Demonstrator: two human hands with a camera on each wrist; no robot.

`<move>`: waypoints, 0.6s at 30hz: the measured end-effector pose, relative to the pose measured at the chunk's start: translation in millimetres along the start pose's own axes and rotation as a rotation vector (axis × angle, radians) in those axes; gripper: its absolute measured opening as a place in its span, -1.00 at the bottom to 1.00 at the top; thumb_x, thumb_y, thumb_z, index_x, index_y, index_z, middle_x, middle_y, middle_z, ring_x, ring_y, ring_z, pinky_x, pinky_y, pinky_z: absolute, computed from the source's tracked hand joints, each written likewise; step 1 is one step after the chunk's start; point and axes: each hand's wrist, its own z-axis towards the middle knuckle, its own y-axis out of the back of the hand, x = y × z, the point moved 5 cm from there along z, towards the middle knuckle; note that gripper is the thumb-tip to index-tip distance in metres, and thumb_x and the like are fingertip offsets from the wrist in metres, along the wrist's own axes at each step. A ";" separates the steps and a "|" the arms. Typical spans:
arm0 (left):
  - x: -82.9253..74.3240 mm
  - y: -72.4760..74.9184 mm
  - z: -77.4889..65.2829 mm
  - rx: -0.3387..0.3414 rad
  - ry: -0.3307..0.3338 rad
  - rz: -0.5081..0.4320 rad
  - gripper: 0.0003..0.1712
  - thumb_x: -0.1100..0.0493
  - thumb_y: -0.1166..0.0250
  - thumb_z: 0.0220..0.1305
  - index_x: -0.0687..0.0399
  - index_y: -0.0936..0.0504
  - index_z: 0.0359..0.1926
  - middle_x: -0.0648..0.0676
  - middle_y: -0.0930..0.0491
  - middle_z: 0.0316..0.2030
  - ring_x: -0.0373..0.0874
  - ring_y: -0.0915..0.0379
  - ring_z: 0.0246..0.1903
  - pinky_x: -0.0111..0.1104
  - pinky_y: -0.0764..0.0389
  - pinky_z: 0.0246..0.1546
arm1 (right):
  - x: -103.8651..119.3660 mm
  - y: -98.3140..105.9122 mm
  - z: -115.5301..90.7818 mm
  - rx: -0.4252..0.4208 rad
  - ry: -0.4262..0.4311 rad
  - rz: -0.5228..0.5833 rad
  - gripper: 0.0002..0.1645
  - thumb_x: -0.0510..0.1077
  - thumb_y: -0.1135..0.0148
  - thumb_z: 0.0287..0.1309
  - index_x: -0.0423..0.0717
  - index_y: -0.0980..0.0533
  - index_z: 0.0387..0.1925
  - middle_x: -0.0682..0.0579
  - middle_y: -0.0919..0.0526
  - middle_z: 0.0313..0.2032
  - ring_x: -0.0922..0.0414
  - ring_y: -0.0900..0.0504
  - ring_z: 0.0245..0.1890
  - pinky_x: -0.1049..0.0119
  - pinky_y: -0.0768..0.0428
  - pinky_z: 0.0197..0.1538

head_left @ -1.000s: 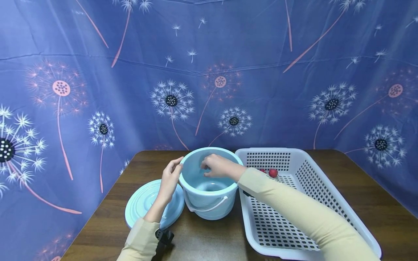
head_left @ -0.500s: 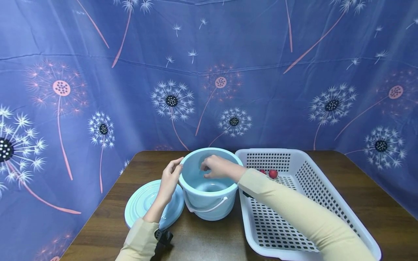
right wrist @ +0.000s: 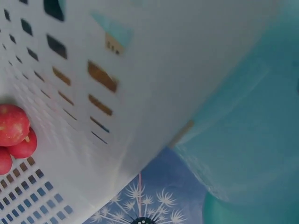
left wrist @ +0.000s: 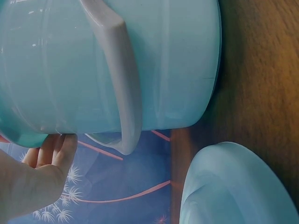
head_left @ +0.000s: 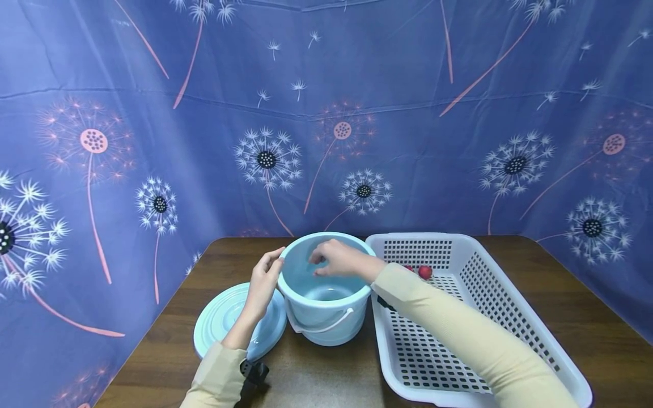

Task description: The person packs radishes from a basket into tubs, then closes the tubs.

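A light blue bucket [head_left: 326, 320] with a white handle stands upright mid-table. My left hand [head_left: 262, 280] holds its left rim; in the left wrist view, the fingers [left wrist: 60, 151] lie against the outer wall below the rim. Inside the bucket's mouth is my right hand [head_left: 339, 259], its fingers bent, thumb and forefinger apart with nothing visible between them. The forearm crosses the white perforated basket [head_left: 515, 317] on the right. Several red, round, fruit-like things [right wrist: 11, 125] lie at the basket's far end; their exact kind is unclear. The right wrist view does not show the hand.
A round light blue lid [head_left: 216, 320] lies on the brown wooden table [head_left: 316, 379], left of the bucket and partly under my left forearm. A blue dandelion-patterned cloth [head_left: 428, 153] hangs behind the table. The basket stands close against the bucket's right side.
My right hand has shifted slightly up and left inside the bucket, its fingers a little more spread. The left hand stays at the rim. The head view has shifted slightly.
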 end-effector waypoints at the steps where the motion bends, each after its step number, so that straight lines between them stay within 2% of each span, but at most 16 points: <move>1: -0.3 -0.3 -0.3 0.001 -0.004 0.004 -0.56 0.10 0.01 0.38 0.10 -0.41 0.23 0.17 -0.50 0.11 -0.03 -0.40 0.04 -0.37 -0.39 -0.08 | -0.1 1.1 -0.2 -0.009 0.004 0.012 -0.66 -0.17 -0.33 0.05 -0.25 -0.60 -0.12 -0.12 -0.68 -0.16 0.01 -0.63 -0.14 0.24 -0.57 -0.03; 6: -1.6 -0.9 -1.8 0.007 -0.005 -0.007 -0.55 0.11 0.01 0.39 0.14 -0.39 0.24 0.21 -0.50 0.09 -0.05 -0.41 -0.10 -0.44 -0.44 -0.31 | 0.6 9.0 -3.3 -0.049 -0.011 0.050 -0.64 -0.15 -0.33 0.07 -0.24 -0.59 -0.09 -0.11 -0.67 -0.13 0.00 -0.61 -0.10 0.15 -0.55 0.03; 8: -2.5 -1.0 -2.6 0.009 -0.003 -0.012 -0.55 0.11 0.01 0.39 0.12 -0.39 0.24 0.21 -0.49 0.10 -0.04 -0.41 -0.11 -0.44 -0.44 -0.33 | 2.3 13.8 -5.9 -0.072 -0.008 0.049 -0.64 -0.13 -0.32 0.08 -0.22 -0.59 -0.08 -0.11 -0.67 -0.13 0.00 -0.61 -0.09 0.16 -0.54 0.02; 11: -3.5 -0.6 -3.2 0.007 -0.003 -0.010 -0.55 0.10 0.01 0.39 0.11 -0.39 0.24 0.19 -0.48 0.13 -0.02 -0.41 -0.03 -0.43 -0.42 -0.23 | 4.7 22.3 -11.1 -0.109 0.001 0.057 -0.63 -0.10 -0.32 0.09 -0.20 -0.59 -0.07 -0.10 -0.66 -0.12 -0.01 -0.61 -0.07 0.20 -0.55 0.01; 18: -2.5 0.4 -1.0 0.009 -0.009 0.005 -0.57 0.11 0.01 0.38 0.09 -0.41 0.22 0.13 -0.44 0.19 -0.01 -0.37 0.11 -0.30 -0.40 -0.04 | 0.9 43.2 -24.5 -0.224 0.000 0.071 -0.62 -0.10 -0.33 0.09 -0.18 -0.60 -0.06 -0.10 -0.66 -0.13 0.01 -0.61 -0.07 0.13 -0.55 0.02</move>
